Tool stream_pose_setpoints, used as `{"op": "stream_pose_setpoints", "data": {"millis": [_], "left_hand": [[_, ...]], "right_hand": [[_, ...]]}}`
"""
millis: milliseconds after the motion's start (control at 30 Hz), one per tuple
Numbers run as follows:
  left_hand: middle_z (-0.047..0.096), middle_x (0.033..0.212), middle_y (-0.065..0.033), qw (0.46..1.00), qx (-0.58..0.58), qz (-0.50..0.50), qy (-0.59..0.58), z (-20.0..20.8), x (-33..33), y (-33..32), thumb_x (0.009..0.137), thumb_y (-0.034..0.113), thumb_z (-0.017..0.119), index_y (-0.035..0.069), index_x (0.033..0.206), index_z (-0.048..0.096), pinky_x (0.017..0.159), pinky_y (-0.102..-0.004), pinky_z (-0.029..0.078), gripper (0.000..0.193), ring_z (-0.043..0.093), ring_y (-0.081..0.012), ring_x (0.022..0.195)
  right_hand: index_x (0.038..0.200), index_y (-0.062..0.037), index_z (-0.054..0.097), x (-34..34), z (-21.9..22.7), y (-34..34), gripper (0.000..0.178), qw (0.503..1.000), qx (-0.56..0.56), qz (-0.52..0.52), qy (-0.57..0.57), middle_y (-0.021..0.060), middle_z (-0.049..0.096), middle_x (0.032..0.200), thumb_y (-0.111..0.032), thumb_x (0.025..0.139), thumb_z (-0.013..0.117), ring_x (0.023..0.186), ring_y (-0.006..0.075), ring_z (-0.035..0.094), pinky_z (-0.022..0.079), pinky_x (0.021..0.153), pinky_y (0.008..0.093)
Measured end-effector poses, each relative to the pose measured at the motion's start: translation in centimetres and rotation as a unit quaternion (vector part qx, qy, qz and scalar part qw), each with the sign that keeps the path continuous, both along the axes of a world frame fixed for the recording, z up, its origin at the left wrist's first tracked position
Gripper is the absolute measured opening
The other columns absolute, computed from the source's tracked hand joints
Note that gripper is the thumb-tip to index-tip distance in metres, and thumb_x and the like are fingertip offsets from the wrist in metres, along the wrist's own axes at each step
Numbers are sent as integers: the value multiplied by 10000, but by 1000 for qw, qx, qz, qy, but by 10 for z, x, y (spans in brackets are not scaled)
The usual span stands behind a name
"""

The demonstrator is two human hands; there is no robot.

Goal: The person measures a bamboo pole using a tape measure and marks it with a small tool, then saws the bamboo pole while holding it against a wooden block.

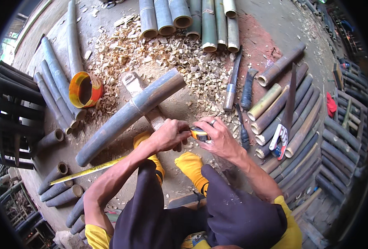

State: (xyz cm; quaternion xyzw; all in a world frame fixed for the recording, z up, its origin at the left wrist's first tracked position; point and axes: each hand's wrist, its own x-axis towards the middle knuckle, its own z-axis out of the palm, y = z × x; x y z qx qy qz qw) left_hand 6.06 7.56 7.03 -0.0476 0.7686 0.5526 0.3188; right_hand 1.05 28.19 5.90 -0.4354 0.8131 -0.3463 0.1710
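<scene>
My right hand [220, 140], with a ring on one finger, is closed round an orange and black tape measure [199, 133]. My left hand [170, 135] is closed at the left side of the case, its fingers pinched where the blade comes out. The yellow tape blade [90, 169] stretches off to the lower left; my left forearm hides part of it. Beyond my hands, a thick grey bamboo tube [130, 114] lies slanted across a wooden piece [133, 85]. Below my hands are my feet in yellow socks [190, 167].
Wood chips [151, 54] cover the ground ahead. Bamboo tubes [209, 25] lie at the far side, with more stacked at right and left. A yellow-orange bucket [85, 89] stands at left. At right lie a machete [233, 79], wrapped-handled tools [248, 89] and a handsaw [280, 139].
</scene>
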Motion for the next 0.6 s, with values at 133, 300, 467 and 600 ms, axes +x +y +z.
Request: {"op": "stream_pose_setpoints", "data": {"millis": [133, 300, 467, 600], "left_hand": [[622, 623, -94, 995, -60, -69, 50, -8, 31, -12, 910, 213, 541, -14, 816, 593, 494, -325, 482, 251, 602, -180, 499], [610, 670, -151, 935, -215, -178, 218, 16, 57, -40, 876, 213, 583, 30, 801, 612, 587, -401, 477, 200, 608, -309, 626], [609, 757, -129, 938, -166, -206, 222, 55, 41, -10, 821, 195, 646, 25, 887, 579, 615, -389, 484, 195, 618, -298, 694], [510, 1122, -178, 888, -363, -94, 266, 40, -3, -36, 713, 294, 739, 49, 1191, 445, 865, -406, 453, 612, 524, -308, 1034]], "right_hand": [[1058, -44, 582, 20, -1, 21, 446, 999, 10, -50, -2, 144, 590, 981, -162, 664, 753, 953, 320, 555, 463, 839, 396], [997, -38, 595, 44, 12, 35, 358, 996, -45, -73, 2, 128, 622, 885, -207, 719, 745, 809, 299, 624, 505, 714, 383], [946, -43, 578, 70, 12, 32, 316, 991, -104, -76, -46, 128, 624, 759, -251, 760, 725, 674, 290, 639, 505, 605, 367], [975, -56, 571, 80, -2, 89, 308, 962, -111, -228, -99, 140, 642, 823, -251, 778, 707, 734, 281, 653, 518, 615, 379]]}}
